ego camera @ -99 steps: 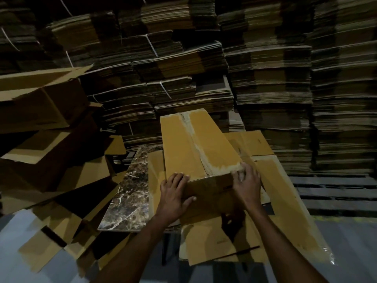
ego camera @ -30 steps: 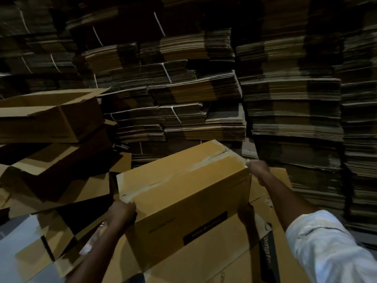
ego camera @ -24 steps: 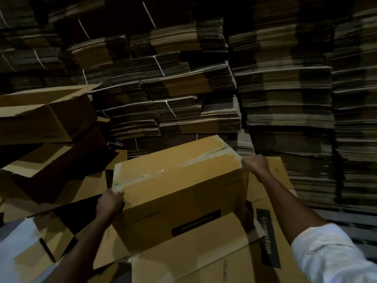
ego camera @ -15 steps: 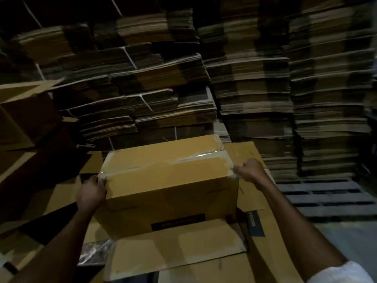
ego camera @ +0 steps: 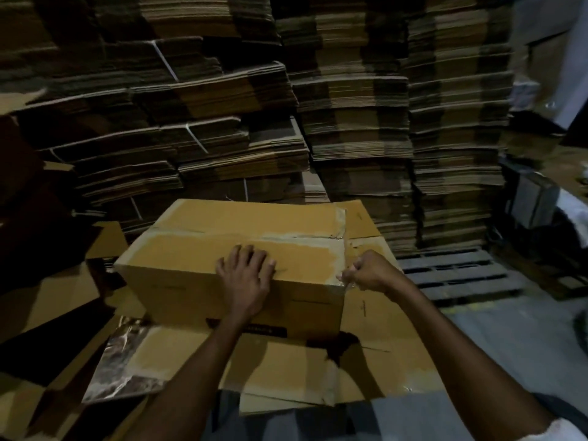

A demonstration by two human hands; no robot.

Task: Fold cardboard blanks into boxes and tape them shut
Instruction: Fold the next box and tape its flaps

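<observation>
Pressing the box, the left hand lies fingers spread; the right hand pinches tape at its 3 o'clock corner. A skewed pull may wrinkle it.

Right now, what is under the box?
Flat blanks lie under the box, over a marbled slab that shows at the left. The box hides what is directly beneath it.

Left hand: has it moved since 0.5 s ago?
Yes. The left hand went right: from the left end of the box to flat on its top near the middle, closer to the right hand pinching its right corner.
</observation>
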